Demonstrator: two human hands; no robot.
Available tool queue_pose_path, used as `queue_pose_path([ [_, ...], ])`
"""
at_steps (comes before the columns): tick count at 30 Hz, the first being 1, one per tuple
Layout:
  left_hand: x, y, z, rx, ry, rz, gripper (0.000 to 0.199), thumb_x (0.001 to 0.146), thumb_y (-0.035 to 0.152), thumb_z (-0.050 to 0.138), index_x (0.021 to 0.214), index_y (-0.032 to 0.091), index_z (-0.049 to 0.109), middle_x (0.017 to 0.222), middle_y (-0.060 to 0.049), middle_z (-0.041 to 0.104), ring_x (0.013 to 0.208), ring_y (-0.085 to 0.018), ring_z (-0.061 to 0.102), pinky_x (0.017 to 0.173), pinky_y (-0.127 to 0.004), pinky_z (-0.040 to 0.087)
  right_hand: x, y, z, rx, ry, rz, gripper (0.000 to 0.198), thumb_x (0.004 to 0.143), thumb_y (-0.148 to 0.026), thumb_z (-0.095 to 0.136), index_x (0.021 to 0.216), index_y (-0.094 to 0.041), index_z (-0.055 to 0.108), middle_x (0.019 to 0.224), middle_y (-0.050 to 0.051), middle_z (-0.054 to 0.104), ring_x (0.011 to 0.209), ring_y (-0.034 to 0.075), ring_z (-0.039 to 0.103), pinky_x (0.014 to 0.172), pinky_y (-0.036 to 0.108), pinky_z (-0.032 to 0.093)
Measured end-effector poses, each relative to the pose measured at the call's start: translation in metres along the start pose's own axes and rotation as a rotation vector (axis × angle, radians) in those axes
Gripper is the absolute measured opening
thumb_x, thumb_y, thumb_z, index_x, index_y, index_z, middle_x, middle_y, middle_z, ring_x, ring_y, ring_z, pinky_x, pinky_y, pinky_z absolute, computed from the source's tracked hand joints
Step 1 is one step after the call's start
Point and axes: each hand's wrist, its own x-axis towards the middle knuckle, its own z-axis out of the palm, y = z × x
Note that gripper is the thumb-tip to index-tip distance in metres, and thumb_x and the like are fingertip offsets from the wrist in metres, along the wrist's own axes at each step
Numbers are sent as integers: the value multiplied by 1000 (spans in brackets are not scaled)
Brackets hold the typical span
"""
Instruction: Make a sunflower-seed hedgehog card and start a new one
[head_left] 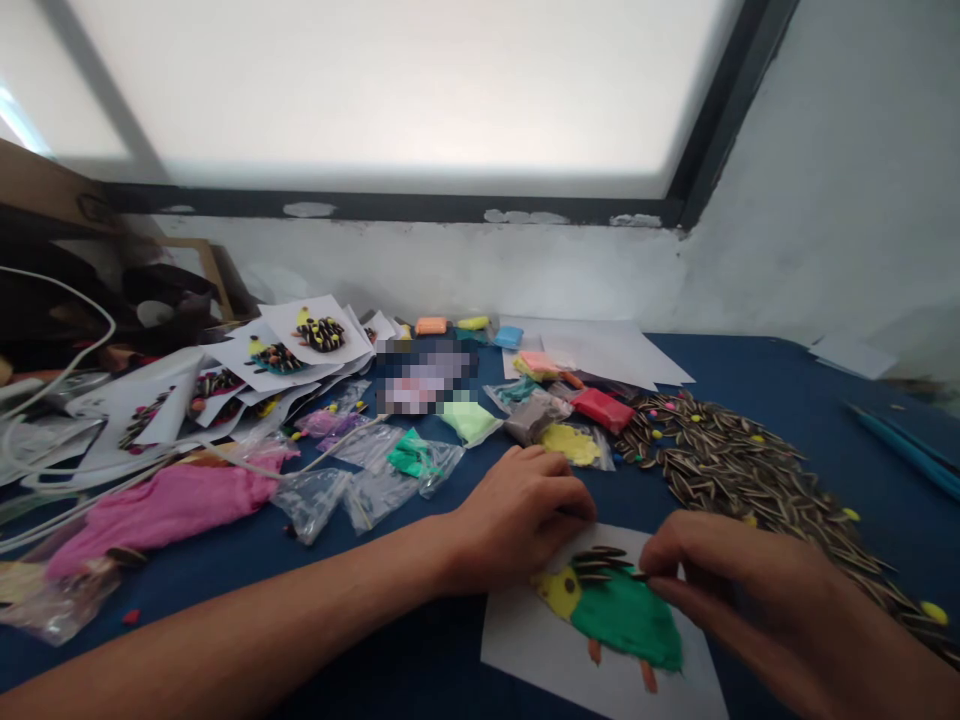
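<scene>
A white paper sheet (517, 650) lies in front of me with a clay hedgehog on it: a green body (626, 620), a yellow head (560, 592) with a dark eye, and two brown legs. Several striped sunflower seeds (596, 565) stick out along its back near the head. My right hand (720, 580) pinches a sunflower seed (640, 576) between thumb and index finger at the upper edge of the green clay. My left hand (525, 515) rests at the sheet's upper left, its fingers curled; what lies under them is hidden.
A large pile of sunflower seeds (739, 455) spreads on the right. Bags of coloured clay, among them red (602, 409) and pink (172, 505), lie behind and left. Finished hedgehog pictures (319, 330) are stacked back left, near a white cable (330, 455). Blank sheets (607, 350) lie by the wall.
</scene>
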Motion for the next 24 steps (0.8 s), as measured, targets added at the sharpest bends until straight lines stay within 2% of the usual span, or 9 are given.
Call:
queue_pose_path([
  [4, 0, 0, -1, 14, -12, -10, 11, 91, 18, 58, 89, 20, 69, 88, -3, 62, 84, -17, 54, 74, -32, 37, -1, 2, 3, -51, -29, -72, 20, 94, -24, 49, 82, -25, 65, 79, 2, 67, 68, 14, 67, 57, 21, 52],
  [9, 0, 0, 0, 9, -8, -8, 11, 91, 18, 58, 89, 20, 69, 88, -3, 63, 84, -17, 54, 74, -32, 37, -3, 6, 6, -53, -2, -78, 20, 91, -18, 50, 93, -27, 68, 83, 1, 68, 70, 13, 68, 59, 20, 53],
  [17, 0, 1, -1, 17, -29, -26, 11, 91, 18, 58, 89, 20, 69, 89, -3, 63, 85, -17, 55, 76, -32, 38, -4, 1, 14, -151, 64, -109, 21, 92, -19, 49, 84, -27, 66, 76, -1, 64, 65, 13, 65, 54, 21, 50],
  [24, 0, 1, -1, 19, -22, -19, 12, 92, 18, 57, 89, 20, 68, 89, -3, 63, 85, -17, 55, 75, -32, 37, -1, -2, 17, -203, 87, -111, 24, 93, -17, 45, 85, -27, 66, 74, 0, 62, 64, 14, 64, 53, 22, 48],
])
